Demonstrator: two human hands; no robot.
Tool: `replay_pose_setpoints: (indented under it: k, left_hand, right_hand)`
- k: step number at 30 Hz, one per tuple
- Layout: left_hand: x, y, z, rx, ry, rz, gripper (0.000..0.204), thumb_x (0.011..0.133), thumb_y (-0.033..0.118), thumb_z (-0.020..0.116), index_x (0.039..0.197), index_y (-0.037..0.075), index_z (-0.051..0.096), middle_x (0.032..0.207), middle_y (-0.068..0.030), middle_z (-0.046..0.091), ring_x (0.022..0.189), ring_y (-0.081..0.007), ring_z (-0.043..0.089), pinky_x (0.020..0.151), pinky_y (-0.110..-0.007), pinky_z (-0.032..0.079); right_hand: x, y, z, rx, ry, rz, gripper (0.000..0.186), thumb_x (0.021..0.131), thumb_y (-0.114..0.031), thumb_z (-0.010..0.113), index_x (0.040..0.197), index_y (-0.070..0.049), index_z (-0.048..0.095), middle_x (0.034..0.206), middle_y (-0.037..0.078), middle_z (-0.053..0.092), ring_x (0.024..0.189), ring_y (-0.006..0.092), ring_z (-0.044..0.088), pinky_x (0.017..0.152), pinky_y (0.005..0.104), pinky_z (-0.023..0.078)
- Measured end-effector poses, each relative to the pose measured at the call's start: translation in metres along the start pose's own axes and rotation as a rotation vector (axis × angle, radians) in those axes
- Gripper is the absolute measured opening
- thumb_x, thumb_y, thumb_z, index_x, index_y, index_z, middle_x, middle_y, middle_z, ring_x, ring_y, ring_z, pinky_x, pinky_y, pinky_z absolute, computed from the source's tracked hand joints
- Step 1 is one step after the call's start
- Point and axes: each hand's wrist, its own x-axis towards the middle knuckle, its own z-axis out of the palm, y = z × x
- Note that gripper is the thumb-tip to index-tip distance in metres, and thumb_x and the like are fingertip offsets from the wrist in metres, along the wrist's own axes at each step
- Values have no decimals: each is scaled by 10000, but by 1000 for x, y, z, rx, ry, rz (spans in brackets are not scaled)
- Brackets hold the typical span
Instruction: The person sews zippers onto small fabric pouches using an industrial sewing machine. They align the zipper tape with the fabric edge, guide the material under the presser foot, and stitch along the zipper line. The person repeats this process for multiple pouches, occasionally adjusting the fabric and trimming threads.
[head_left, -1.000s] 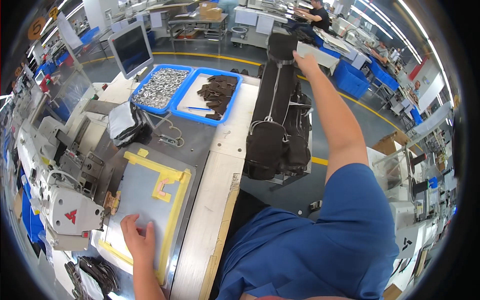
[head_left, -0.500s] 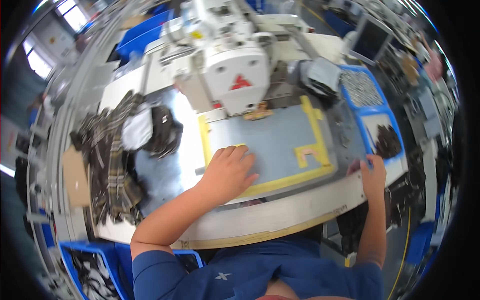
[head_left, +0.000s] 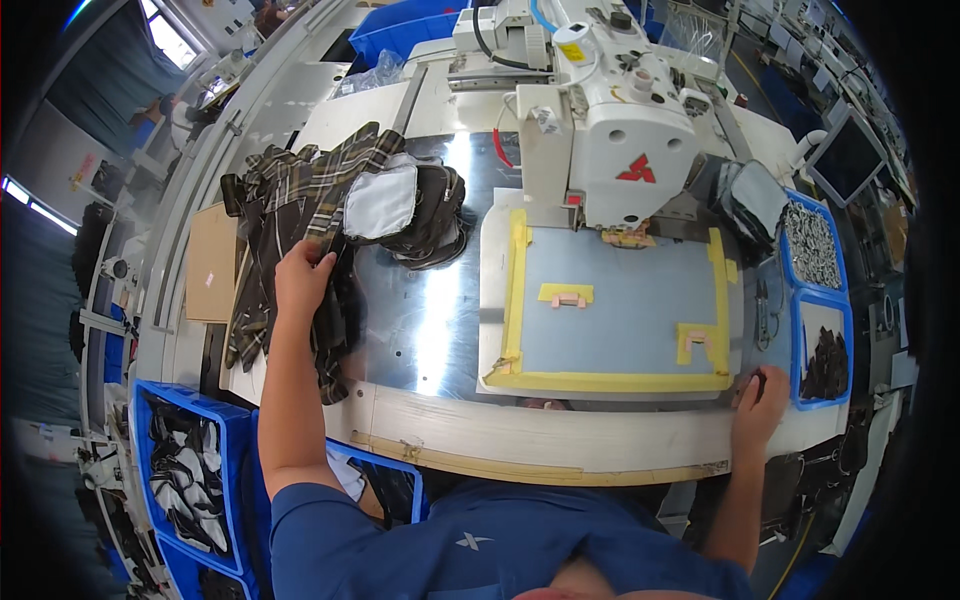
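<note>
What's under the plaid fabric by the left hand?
The plaid fabric overlaps the shiny metal worktop. The left hand touches it from above. Anything else beneath its folds is covered.

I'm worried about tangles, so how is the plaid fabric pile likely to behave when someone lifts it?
The plaid fabric will probably flop and sag, since it lies in loose, uneven folds. Several layers overlap, so lifting one might drag others along. It seems unlikely to roll, being spread out rather than rounded.
</note>
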Motion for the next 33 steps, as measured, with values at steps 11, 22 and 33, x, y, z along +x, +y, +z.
replay_pose_setpoints:
  k: [11,22,33]
  left_hand:
    - [18,11,-83,-814,110,28,209,1076,146,639,1210,-7,687,1093,0,713,969,-90,622,868,-292,491]
    - [-114,228,-35,-1680,-550,423,198,1068,106,559,1252,35,544,1306,-114,674,1185,-152,627,1061,-347,502]
    - [-114,305,28,-1590,-1246,69,556,852,22,824,1372,-1,629,1208,-94,763,1071,-167,737,960,-336,585]
  right_hand:
    - [2,-13,-6,54,20,2,216,989,-66,638,1187,20,640,1191,211,645,1132,424,599,1010,494,469]
    - [67,-202,-22,1553,-676,-129,708,886,-327,864,1438,8,573,1323,136,676,1200,258,669,1050,400,517]
    - [53,-195,-18,1141,-1014,-178,373,967,-100,706,1335,-40,694,1157,131,792,1117,232,749,1004,366,557]
